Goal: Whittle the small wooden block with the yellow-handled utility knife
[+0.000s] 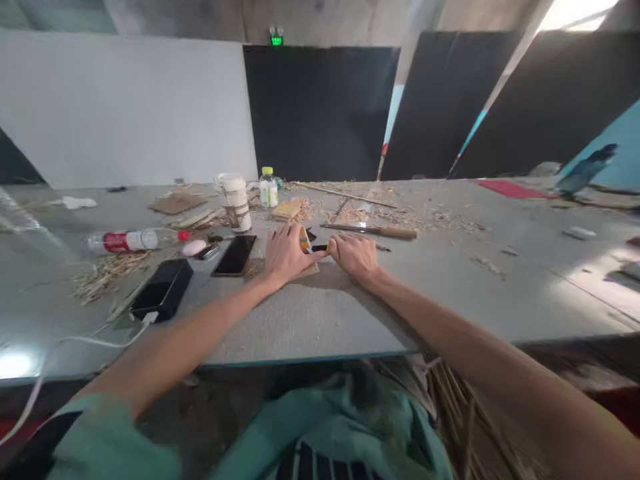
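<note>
Over the middle of the table, my left hand [286,253] is closed around a yellow-and-black object [304,240], its thumb stretched toward the right. A short black part [319,248] spans the gap between both hands. My right hand [355,256] is closed at the other end of it, where a bit of yellow shows at the thumb. The object's kind is not clear, as the fingers cover most of it. Just behind my right hand lies a long tool with a wooden handle [397,233]. Under my left hand is a small flat wooden piece [311,269].
Left of my hands are a dark phone [235,256], a black box [163,290] with a white cable [95,341], and a lying plastic bottle [137,240]. Farther back stand a paper cup [236,203] and a green-capped bottle [269,188]. Wood shavings [350,216] litter the tabletop.
</note>
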`<act>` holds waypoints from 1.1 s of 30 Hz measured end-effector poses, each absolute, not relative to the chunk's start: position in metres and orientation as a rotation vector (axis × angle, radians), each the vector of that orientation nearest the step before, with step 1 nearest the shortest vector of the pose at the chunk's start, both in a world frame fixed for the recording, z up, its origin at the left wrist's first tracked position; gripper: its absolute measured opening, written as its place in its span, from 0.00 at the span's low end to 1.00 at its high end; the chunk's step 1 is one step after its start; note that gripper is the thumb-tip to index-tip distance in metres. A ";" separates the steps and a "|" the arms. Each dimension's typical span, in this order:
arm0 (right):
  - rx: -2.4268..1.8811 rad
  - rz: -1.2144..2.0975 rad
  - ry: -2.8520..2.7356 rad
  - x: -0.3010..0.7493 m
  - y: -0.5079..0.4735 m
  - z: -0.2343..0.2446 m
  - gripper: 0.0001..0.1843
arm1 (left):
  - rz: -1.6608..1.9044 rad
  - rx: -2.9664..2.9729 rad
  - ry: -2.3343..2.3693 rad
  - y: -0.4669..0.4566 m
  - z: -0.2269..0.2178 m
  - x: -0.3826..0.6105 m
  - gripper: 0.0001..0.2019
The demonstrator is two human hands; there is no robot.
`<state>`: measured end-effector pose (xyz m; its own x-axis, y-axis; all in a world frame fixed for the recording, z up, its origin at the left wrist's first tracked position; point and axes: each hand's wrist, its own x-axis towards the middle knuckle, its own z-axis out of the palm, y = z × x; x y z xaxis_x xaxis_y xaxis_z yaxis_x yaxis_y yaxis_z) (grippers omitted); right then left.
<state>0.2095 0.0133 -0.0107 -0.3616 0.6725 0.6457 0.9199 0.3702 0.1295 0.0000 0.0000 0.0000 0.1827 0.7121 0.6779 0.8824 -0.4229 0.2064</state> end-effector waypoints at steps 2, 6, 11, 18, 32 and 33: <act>-1.357 -0.661 -2.151 0.211 0.013 -0.012 0.26 | -1.058 -2.215 -1.552 0.001 -0.001 0.000 0.35; -1.377 -0.642 -2.162 0.210 0.012 -0.011 0.26 | -1.070 -2.210 -1.560 0.001 0.000 0.001 0.34; -1.529 -0.547 -2.039 0.203 0.011 -0.004 0.28 | -1.190 -2.215 -1.590 0.000 0.002 0.006 0.28; -1.600 -0.371 -2.019 0.209 0.013 0.001 0.29 | -1.149 -2.211 -1.529 0.011 -0.004 0.002 0.33; -1.457 -0.323 -2.230 0.222 0.020 -0.002 0.28 | -1.064 -2.299 -1.492 0.009 -0.001 0.000 0.34; -1.441 -0.328 -2.249 0.221 0.020 -0.002 0.28 | -1.061 -2.298 -1.486 0.010 -0.001 0.000 0.34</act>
<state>0.2214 0.0195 -0.0021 -0.3555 0.7974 0.4876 0.9033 0.4271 -0.0398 0.0001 0.0097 -0.0013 0.2344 0.7102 0.6639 0.8584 -0.4718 0.2016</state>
